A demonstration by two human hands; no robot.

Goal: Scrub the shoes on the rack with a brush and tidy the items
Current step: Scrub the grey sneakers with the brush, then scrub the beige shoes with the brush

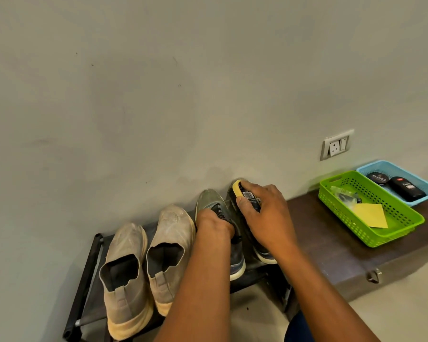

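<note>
Forearms enter from the near edge. Your left hand grips the laced top of the left dark shoe; your right hand is clamped over the yellow-backed brush, which lies on the right dark shoe, toe toward the wall.

Judgement: scrubbing step, dark pair in hand; beige pair at left looks dusty, likely still to do. Keep the bristles flat, stroke toe to heel, and hold the pair steady so it does not slide off the rack.

Surface: dark wooden counter right of the rack carries a green basket with a yellow cloth, and beyond it a blue basket with polish containers. Wall bare, one socket.
</note>
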